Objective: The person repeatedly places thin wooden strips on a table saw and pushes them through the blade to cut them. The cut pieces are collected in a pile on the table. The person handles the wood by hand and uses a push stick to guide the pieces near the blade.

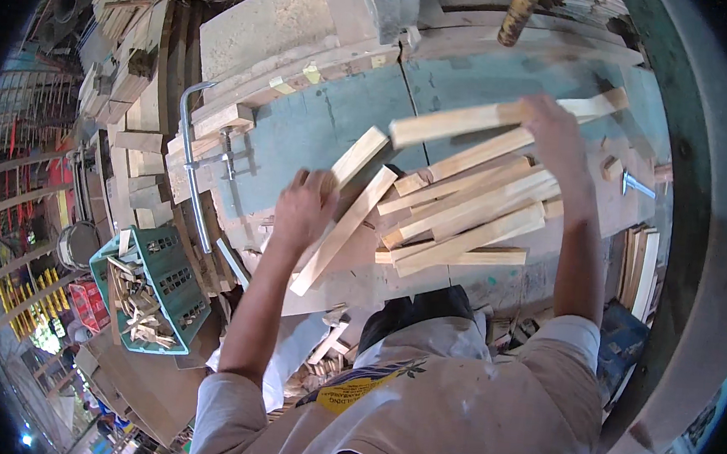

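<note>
My left hand (301, 210) is closed around the near end of a short wooden strip (360, 158), which points away from me. Just beside it, another pale strip (342, 234) lies slantwise on the table. Over on the right, my right hand (551, 135) is closed on a long wooden strip (455, 122) near the far side of a loose pile; a pale length of wood also shows beyond that hand. The pile of wooden strips (475, 205) lies between my hands, roughly parallel and partly overlapping. Both hands hide the parts they grip.
Everything lies on a blue-grey saw table (303, 122) with a narrow slot, under a machine column (391, 10). A metal clamp (191, 164) grips a wooden fence at the left. A green crate (156, 297) of offcuts stands lower left. A bolt (636, 185) sits at the right edge.
</note>
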`<move>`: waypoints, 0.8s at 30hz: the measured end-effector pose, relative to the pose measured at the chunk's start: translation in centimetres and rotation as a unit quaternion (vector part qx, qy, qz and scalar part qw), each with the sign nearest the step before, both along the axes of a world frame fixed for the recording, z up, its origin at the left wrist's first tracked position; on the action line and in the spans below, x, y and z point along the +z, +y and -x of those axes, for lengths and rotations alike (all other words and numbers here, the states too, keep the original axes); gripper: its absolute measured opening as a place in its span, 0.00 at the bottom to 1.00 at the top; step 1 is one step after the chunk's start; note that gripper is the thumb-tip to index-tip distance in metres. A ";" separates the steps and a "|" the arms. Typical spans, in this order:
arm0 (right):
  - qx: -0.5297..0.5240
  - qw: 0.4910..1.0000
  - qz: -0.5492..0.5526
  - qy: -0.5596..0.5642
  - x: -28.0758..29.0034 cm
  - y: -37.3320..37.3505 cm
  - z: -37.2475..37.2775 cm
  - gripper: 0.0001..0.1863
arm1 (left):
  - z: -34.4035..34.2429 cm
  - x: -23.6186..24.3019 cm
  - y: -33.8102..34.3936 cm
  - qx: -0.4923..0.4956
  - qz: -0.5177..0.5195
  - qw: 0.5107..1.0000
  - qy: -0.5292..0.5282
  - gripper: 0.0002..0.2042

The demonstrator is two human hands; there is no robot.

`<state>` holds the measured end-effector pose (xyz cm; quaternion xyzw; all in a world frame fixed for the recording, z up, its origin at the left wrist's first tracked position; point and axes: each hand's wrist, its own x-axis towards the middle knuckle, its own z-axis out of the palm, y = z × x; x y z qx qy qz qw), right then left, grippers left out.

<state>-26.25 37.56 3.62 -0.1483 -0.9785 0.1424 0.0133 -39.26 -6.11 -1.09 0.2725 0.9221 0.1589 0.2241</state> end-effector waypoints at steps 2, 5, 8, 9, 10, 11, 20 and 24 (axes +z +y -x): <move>0.022 1.000 -0.013 0.012 0.1 -3.1 -3.2 0.23 | -3.2 -0.8 -1.8 0.021 -0.026 0.999 -0.042 0.28; 0.040 0.999 0.000 0.009 2.4 -9.5 -6.4 0.24 | -7.5 0.1 -2.8 0.014 0.073 0.997 -0.028 0.37; 0.009 0.999 0.029 -0.021 3.2 -13.1 -9.8 0.23 | -8.2 -0.4 -3.5 0.032 0.072 0.996 -0.047 0.41; -0.006 0.999 0.040 -0.024 3.2 -13.9 -10.7 0.22 | -8.3 -1.7 -4.1 0.024 0.035 0.999 -0.009 0.40; -0.019 0.999 0.024 -0.017 2.8 -14.4 -11.5 0.22 | -7.9 -1.5 -4.4 0.034 0.027 0.999 -0.028 0.39; -0.032 0.999 0.008 -0.012 2.2 -14.7 -12.2 0.23 | -7.3 -1.3 -4.3 0.043 0.019 0.998 -0.047 0.39; -0.155 0.967 0.144 0.140 -4.4 -15.4 -15.2 0.23 | -7.1 7.2 4.7 -0.054 -0.206 0.976 -0.042 0.35; -0.342 0.831 0.381 0.220 -4.7 -16.1 -15.9 0.29 | -11.2 7.2 13.7 -0.130 -0.209 0.969 -0.003 0.39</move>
